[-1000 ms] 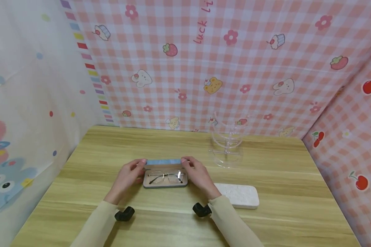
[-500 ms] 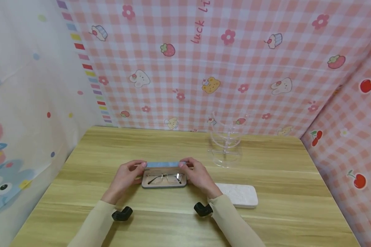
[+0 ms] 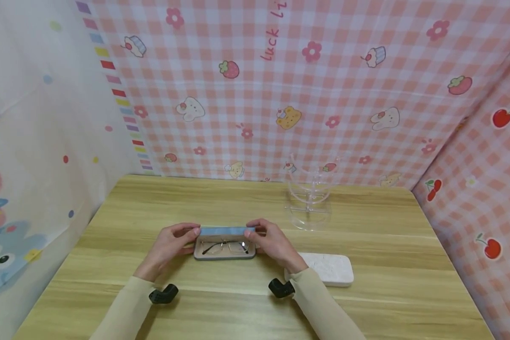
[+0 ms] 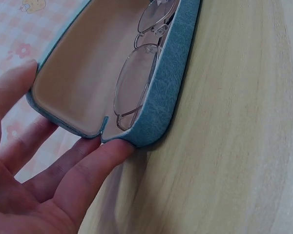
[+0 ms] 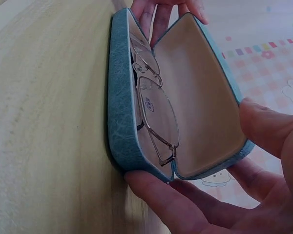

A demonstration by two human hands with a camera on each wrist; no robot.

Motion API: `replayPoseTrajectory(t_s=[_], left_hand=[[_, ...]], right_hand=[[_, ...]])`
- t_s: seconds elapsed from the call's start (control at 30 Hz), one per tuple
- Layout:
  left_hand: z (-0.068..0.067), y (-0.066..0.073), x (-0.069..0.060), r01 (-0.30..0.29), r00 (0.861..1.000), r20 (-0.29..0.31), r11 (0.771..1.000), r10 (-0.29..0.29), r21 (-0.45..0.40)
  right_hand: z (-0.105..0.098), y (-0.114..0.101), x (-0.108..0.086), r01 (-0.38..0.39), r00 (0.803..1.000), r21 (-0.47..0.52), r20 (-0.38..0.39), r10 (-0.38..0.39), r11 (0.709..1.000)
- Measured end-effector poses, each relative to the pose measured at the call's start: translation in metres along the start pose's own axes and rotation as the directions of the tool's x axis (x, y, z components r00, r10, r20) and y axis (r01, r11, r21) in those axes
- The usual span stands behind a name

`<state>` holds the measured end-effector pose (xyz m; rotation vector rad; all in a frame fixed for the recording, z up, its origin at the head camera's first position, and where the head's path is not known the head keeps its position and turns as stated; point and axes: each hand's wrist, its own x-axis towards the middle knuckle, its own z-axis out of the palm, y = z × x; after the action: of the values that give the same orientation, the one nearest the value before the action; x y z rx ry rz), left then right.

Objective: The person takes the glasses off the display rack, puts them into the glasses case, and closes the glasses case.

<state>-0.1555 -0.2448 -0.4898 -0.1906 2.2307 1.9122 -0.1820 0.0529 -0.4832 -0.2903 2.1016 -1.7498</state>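
Observation:
A teal eyeglass case [image 3: 225, 258] with a tan lining lies partly open on the table, its hinge at the back. Inside it is a pair of thin metal-framed glasses [image 5: 158, 109], temples folded. My left hand [image 3: 169, 244] grips the case's left end, thumb on the rim of the raised lid [image 4: 80, 68] and other fingers at the hinge corner and base. At the opposite end my right hand [image 3: 275, 243] holds the case likewise, its thumb on the lid rim and a finger against the base [image 5: 121, 97].
A white, marbled oblong case [image 3: 331, 269] lies right of my right wrist, partly behind the forearm. Further back stands a clear acrylic stand [image 3: 309, 208]. Pink checked cloth [image 3: 255, 94] hangs behind the wooden table [image 3: 225, 311].
The lid has tilted forward and down under both thumbs, narrowing the case's opening. Both hands keep their hold, and the head view has shifted slightly.

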Motion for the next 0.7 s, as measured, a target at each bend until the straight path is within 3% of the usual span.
replayPoseTrajectory(t_s=[0.43,0.53,0.7], left_hand=[[-0.0079,-0.0024,-0.0021,-0.027,0.997,0.069,1.000,0.028,-0.006],[-0.0091,-0.0043,-0.0031,-0.037,0.998,0.053,0.998,0.034,0.044],[-0.0099,-0.0056,-0.0051,-0.074,0.997,0.031,0.980,0.070,0.183]], right_hand=[[-0.0015,-0.0009,-0.0030,-0.003,0.999,0.018,0.045,0.002,1.000],[-0.0016,-0.0001,-0.0040,0.023,0.999,-0.073,0.031,-0.021,0.997],[-0.0012,0.0020,-0.0051,0.050,0.998,-0.242,-0.010,-0.054,0.969]])
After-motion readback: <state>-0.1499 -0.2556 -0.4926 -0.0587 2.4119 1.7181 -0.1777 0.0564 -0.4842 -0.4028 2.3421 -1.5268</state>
